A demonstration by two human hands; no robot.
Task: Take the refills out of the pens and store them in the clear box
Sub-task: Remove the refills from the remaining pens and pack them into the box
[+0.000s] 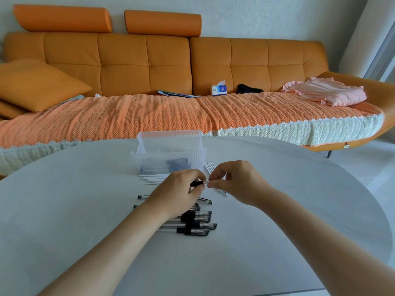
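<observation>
Above the white desk [85,210] the two hands meet just in front of the clear box [149,146]. The left hand [179,193] has its fingers curled round the black end of a pen [197,184], and the right hand [237,180] pinches the pale part that sticks out of that end between thumb and forefinger, its other fingers bent. The box stands at the far middle of the desk; dark pieces lie inside it, too blurred through the wall to name. Slim white tubes [152,178] lie in a row just before the box, and more white tubes [210,166] lie beside its right corner, partly hidden by the right hand. A heap of capped pens [198,225] lies under and near the left wrist. Behind the desk is an orange sofa [128,60] with a tissue box [219,90] and a pink garment [327,92] on it
</observation>
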